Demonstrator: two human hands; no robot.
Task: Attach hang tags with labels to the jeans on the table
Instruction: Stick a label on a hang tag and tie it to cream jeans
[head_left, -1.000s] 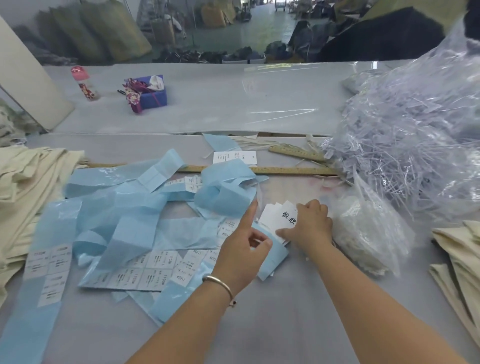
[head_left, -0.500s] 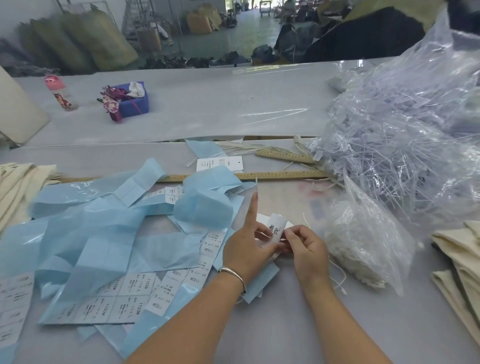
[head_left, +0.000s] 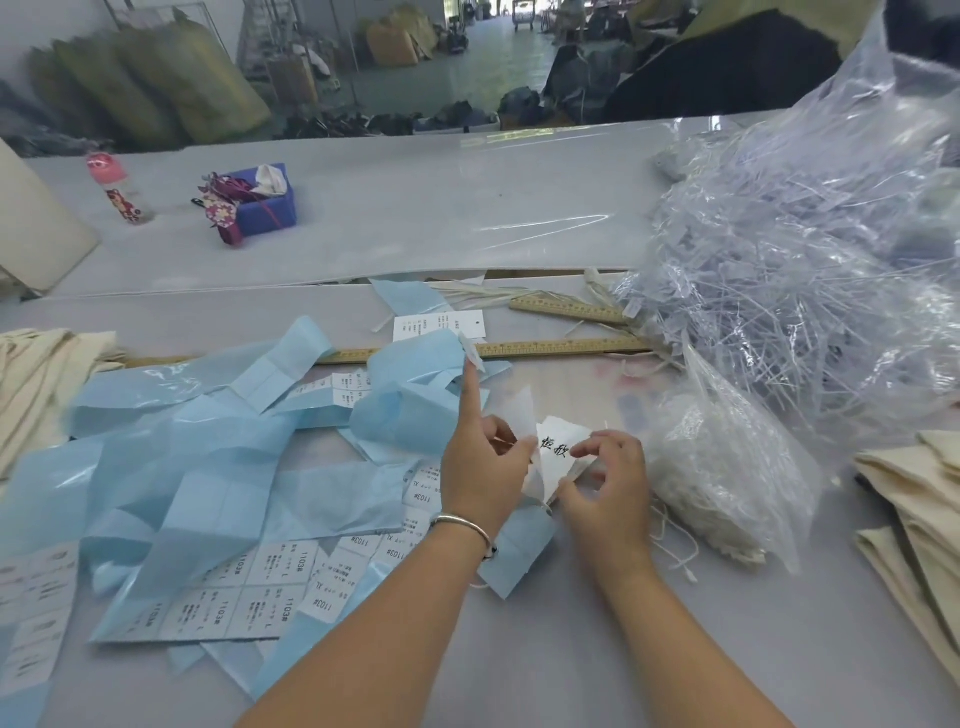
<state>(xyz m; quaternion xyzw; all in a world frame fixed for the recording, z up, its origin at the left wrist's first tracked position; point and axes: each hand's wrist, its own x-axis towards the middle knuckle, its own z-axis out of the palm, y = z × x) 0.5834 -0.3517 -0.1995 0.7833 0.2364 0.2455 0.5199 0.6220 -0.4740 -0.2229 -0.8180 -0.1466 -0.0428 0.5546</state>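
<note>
Hang tag (head_left: 558, 448) now lifted higher, left hand (head_left: 485, 457) and right hand (head_left: 608, 480) each a pinching grip (index raised).

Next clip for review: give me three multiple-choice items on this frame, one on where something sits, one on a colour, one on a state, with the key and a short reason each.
1. Where does the blue box stuffed with fabric scraps sit?
A. far left of the table
B. against the clear plastic bag
C. under the rulers

2. What colour are the crumpled backing strips that carry the white size stickers?
A. yellow
B. light blue
C. red

3. What is the left hand doing?
A. lying flat on the table
B. pinching the white hang tags, index finger raised
C. gripping a ruler

Key: 1 A, the blue box stands near the pink-capped bottle; 2 B, the backing strips are light blue; 3 B, the left hand pinches the white hang tags, which the right hand also holds.
</note>
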